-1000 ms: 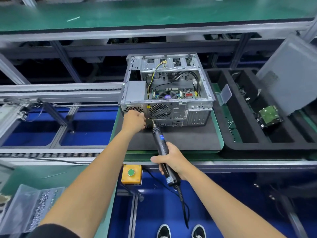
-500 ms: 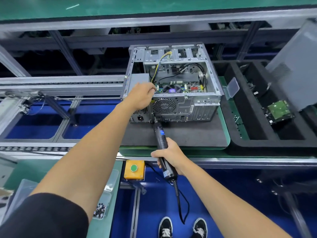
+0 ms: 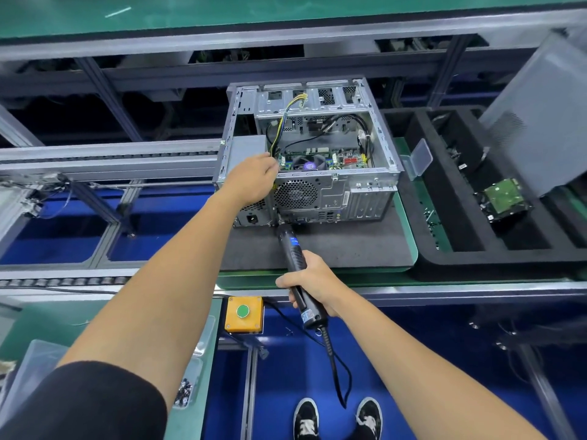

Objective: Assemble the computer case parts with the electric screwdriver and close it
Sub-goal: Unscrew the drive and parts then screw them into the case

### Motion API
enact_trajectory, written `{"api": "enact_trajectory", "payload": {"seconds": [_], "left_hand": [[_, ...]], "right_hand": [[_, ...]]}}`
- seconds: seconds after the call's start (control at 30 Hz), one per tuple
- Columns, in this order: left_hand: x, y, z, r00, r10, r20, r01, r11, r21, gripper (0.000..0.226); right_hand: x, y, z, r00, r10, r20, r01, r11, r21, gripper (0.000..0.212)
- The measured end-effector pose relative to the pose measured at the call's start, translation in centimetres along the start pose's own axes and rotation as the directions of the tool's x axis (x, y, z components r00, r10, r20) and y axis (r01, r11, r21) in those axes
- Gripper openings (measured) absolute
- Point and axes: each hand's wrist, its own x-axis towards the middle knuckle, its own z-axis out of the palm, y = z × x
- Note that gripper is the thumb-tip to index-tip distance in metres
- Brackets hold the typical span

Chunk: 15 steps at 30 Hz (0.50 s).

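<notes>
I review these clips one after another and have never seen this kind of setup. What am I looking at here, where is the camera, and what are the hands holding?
The one camera sits on a person's head, looking down at their arms. An open computer case lies on a dark mat on an assembly bench. The right hand grips a corded electric screwdriver with its tip at the case's rear panel. The left hand rests on the case's upper rear edge, by the yellow wires; what it grips is not clear. To the right, a black foam tray holds a hard drive.
</notes>
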Motion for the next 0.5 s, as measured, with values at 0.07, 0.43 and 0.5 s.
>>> {"api": "enact_trajectory", "payload": {"seconds": [0.07, 0.43, 0.5], "left_hand": [[0.05, -0.03, 0.13, 1.0, -0.011, -0.013, 0.011, 1.0, 0.005, 0.033], [0.18, -0.19, 0.38, 1.0, -0.016, -0.015, 0.016, 1.0, 0.023, 0.035], [0.2, -0.14, 0.37, 1.0, -0.015, -0.014, 0.016, 1.0, 0.025, 0.036]], "right_hand": [[-0.04, 0.01, 0.02, 1.0, -0.002, 0.001, 0.002, 1.0, -0.002, 0.039], [-0.12, -0.24, -0.32, 1.0, -0.019, -0.01, 0.018, 1.0, -0.022, 0.035], [-0.14, -0.29, -0.45, 1.0, -0.02, -0.003, 0.02, 1.0, -0.02, 0.035]]}}
